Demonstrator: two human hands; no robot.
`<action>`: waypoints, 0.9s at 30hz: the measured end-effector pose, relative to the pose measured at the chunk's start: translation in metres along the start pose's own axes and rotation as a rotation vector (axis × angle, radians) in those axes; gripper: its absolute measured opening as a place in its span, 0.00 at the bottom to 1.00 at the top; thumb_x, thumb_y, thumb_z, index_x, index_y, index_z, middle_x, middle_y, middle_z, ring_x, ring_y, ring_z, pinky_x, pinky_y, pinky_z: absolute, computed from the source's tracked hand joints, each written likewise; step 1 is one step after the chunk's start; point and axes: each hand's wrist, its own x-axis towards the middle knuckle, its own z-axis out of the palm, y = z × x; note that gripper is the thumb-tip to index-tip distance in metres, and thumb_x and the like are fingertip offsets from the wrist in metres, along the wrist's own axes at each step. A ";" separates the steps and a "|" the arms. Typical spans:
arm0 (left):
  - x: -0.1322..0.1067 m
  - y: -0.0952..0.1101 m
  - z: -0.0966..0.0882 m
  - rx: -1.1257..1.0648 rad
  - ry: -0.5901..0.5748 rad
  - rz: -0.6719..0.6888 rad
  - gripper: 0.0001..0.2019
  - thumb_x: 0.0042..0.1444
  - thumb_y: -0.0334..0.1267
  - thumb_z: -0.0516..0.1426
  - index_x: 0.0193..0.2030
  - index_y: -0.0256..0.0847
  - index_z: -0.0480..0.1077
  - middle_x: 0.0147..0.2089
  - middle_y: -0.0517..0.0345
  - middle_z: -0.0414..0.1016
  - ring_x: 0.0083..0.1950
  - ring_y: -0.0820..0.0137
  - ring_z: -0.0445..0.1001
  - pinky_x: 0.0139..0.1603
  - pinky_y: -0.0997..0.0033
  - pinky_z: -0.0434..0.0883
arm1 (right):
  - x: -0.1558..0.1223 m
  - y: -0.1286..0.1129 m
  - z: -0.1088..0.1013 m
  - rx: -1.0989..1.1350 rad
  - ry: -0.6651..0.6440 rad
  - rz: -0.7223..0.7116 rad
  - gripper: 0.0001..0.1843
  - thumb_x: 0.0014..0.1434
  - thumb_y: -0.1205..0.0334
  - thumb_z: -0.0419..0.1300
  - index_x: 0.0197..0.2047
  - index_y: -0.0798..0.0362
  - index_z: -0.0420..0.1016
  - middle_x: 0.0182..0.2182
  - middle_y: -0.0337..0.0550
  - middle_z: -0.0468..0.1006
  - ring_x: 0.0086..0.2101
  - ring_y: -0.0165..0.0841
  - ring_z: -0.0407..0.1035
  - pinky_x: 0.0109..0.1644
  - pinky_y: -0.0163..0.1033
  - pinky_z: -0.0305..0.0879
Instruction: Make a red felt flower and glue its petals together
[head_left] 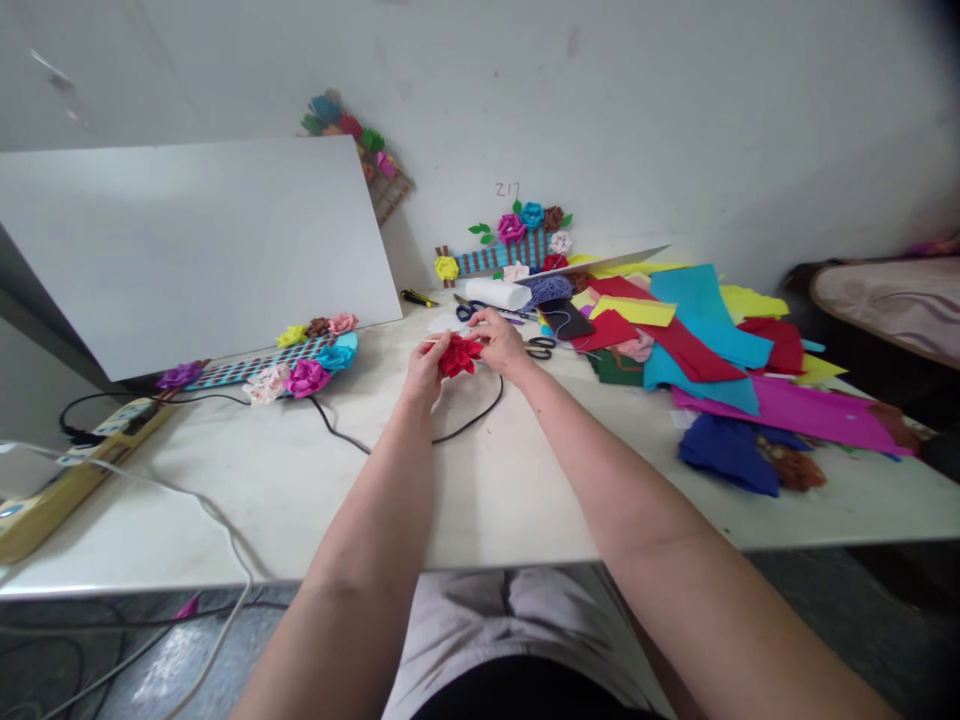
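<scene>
Both my hands meet over the middle of the white table (480,480), holding a red felt flower (459,354) between them. My left hand (425,368) pinches the flower's left side, fingers closed. My right hand (501,340) grips its right side, fingers curled round it. A black cable (480,415) lies on the table just below the flower.
A heap of coloured felt sheets (705,350) covers the table's right side. Scissors (540,346), a white roll (498,293) and blue yarn lie behind my hands. Flower-decorated woven pieces rest at left (292,368) and against the wall (510,245). A large white board (195,240) leans at left.
</scene>
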 end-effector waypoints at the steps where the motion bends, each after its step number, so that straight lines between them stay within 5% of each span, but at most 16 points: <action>1: 0.001 -0.001 0.000 0.003 0.002 0.005 0.20 0.38 0.49 0.69 0.33 0.39 0.72 0.33 0.57 0.77 0.32 0.71 0.76 0.30 0.73 0.72 | 0.000 0.000 0.000 0.004 0.003 -0.005 0.05 0.51 0.65 0.63 0.30 0.50 0.81 0.45 0.40 0.75 0.27 0.26 0.63 0.32 0.36 0.58; 14: 0.001 -0.001 -0.001 0.039 0.015 0.004 0.19 0.33 0.40 0.71 0.32 0.37 0.74 0.30 0.57 0.79 0.29 0.73 0.76 0.31 0.75 0.72 | -0.002 0.004 0.003 0.010 -0.001 -0.034 0.06 0.51 0.68 0.61 0.28 0.51 0.80 0.44 0.41 0.75 0.32 0.29 0.67 0.36 0.35 0.61; 19: 0.002 -0.003 0.000 0.037 0.014 0.034 0.18 0.34 0.39 0.72 0.31 0.37 0.73 0.30 0.58 0.78 0.30 0.74 0.76 0.34 0.75 0.72 | 0.002 0.018 0.008 0.070 -0.046 -0.034 0.08 0.50 0.70 0.61 0.31 0.52 0.82 0.36 0.42 0.76 0.35 0.31 0.69 0.38 0.35 0.62; 27: 0.000 0.000 0.003 0.054 -0.037 0.087 0.19 0.33 0.39 0.72 0.32 0.37 0.74 0.29 0.58 0.78 0.29 0.74 0.76 0.34 0.75 0.72 | 0.002 0.022 -0.007 0.146 -0.120 -0.077 0.11 0.54 0.67 0.61 0.39 0.51 0.83 0.36 0.42 0.78 0.34 0.29 0.69 0.38 0.34 0.64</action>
